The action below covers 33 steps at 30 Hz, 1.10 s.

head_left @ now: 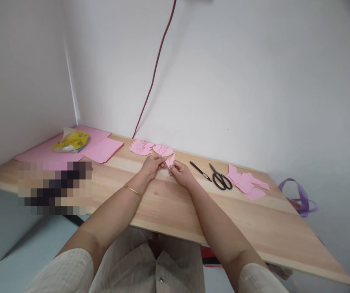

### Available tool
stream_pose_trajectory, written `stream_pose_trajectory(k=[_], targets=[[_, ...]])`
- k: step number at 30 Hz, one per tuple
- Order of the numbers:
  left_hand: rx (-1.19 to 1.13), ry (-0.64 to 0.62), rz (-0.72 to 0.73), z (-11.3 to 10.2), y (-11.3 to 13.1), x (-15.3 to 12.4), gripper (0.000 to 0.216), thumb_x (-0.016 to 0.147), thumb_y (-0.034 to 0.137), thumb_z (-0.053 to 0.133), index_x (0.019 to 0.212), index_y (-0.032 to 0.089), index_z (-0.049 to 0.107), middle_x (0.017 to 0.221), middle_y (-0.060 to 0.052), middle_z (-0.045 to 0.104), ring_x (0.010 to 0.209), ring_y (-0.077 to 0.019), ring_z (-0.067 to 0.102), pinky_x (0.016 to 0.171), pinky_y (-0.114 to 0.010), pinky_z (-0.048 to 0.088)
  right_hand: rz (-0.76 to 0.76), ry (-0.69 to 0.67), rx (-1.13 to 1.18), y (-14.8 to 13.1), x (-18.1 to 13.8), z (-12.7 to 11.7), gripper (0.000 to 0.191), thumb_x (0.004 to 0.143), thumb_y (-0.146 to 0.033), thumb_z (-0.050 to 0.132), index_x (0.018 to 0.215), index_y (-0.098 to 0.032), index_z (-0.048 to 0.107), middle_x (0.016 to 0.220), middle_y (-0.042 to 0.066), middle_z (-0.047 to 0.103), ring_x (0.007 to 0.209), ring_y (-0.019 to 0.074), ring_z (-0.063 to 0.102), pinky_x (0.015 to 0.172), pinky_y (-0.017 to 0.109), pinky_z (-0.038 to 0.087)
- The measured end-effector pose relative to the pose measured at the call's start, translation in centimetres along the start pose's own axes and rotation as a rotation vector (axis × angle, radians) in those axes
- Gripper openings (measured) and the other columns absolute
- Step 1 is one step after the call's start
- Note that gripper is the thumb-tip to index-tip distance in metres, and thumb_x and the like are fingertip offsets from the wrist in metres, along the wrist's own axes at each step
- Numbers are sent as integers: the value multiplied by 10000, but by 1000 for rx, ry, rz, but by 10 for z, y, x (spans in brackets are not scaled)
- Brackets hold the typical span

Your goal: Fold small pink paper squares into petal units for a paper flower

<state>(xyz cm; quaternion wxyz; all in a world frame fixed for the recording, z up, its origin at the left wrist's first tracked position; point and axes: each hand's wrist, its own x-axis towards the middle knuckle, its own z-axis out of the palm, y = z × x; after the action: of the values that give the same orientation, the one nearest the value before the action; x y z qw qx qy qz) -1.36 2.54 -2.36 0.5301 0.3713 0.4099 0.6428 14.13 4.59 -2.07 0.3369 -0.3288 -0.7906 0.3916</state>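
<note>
Both my hands meet over the middle of the wooden table (169, 203), pinching a small folded pink paper piece (170, 160) between them. My left hand (153, 165), with a gold bangle on its wrist, grips the piece from the left with closed fingers. From the right, my right hand (179, 171) pinches the same piece. Just behind the hands lie folded pink paper shapes (150, 147) near the wall.
A black pen (200, 171) and black scissors (220, 178) lie right of my hands, then pink paper scraps (246, 183). Pink paper sheets (100, 148) and a yellow packet (71, 141) sit at the left. A purple ribbon (300, 197) hangs off the right edge.
</note>
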Motion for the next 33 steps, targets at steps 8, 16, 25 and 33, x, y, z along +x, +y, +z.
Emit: stream_pose_trajectory(k=[8, 16, 25, 33], targets=[[-49, 74, -7, -4, 6, 3, 356, 573, 356, 764, 548, 142, 482, 458, 46, 460, 469, -55, 436, 522, -204, 375, 48, 1, 26, -3, 0, 0, 217, 810, -351, 453, 672, -189, 493, 609, -26, 535, 586, 113, 484, 626, 245, 379], [-9, -89, -135, -1, 6, -2, 347, 565, 359, 780, 568, 134, 517, 506, 16, 504, 511, -90, 495, 607, -284, 461, 19, 2, 63, 6, 1, 1, 216, 820, -367, 457, 708, -188, 501, 635, -19, 546, 609, 116, 503, 638, 246, 398], [100, -73, -50, 0, -4, -2, 268, 562, 272, 765, 548, 115, 549, 490, 8, 537, 493, -83, 487, 557, -235, 383, -18, -15, 26, 9, 1, 2, 233, 828, -379, 450, 736, -183, 537, 639, -16, 542, 605, 118, 495, 623, 247, 387], [97, -69, -12, 1, -8, -1, 316, 638, 374, 709, 544, 133, 527, 473, 6, 517, 477, -96, 486, 546, -245, 383, -7, -14, 1, 6, 1, 1, 233, 838, -378, 439, 751, -185, 535, 644, -12, 549, 613, 122, 504, 635, 248, 393]])
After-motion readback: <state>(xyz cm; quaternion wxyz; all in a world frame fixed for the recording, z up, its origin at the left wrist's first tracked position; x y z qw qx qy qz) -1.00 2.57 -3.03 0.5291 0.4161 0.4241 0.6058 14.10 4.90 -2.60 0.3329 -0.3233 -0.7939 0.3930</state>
